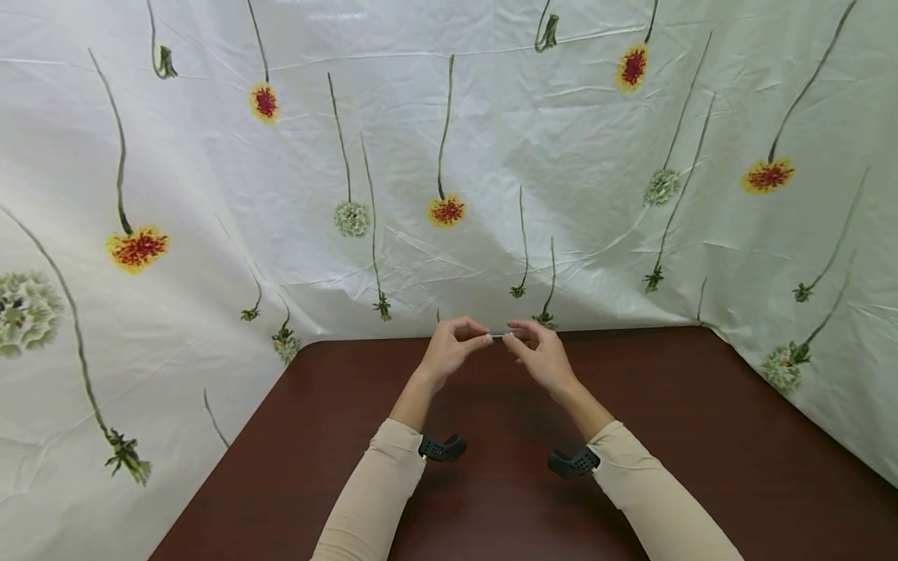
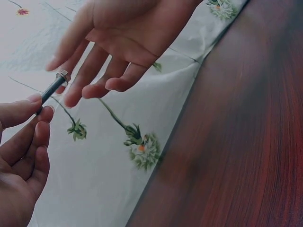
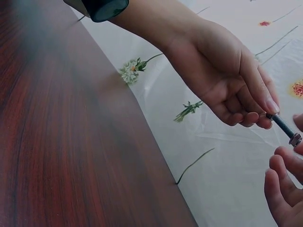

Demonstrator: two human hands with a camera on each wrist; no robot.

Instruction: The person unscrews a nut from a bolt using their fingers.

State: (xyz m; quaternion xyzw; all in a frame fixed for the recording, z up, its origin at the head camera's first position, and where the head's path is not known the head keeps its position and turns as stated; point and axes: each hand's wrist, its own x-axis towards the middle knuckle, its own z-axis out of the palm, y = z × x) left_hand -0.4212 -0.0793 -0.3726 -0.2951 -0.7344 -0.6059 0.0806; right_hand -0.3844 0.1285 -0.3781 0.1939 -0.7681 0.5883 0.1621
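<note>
My two hands meet in the air above the far edge of the table. A short dark threaded bolt (image 1: 500, 335) (image 2: 50, 91) (image 3: 283, 126) lies level between them. My left hand (image 1: 471, 341) (image 2: 28, 127) (image 3: 236, 90) pinches the bolt's shank between thumb and fingertips. A small metal nut (image 2: 61, 74) (image 3: 296, 139) sits on the bolt's free end. My right hand (image 1: 517, 341) (image 2: 113, 42) (image 3: 284, 189) has its thumb and index fingertip on that nut, the other fingers spread loosely.
A dark red-brown wooden table (image 1: 491, 506) lies below the hands. A white cloth printed with flowers (image 1: 421, 140) hangs behind and along both sides of it. Black wrist cameras (image 1: 442, 448) (image 1: 574, 462) are strapped over beige sleeves.
</note>
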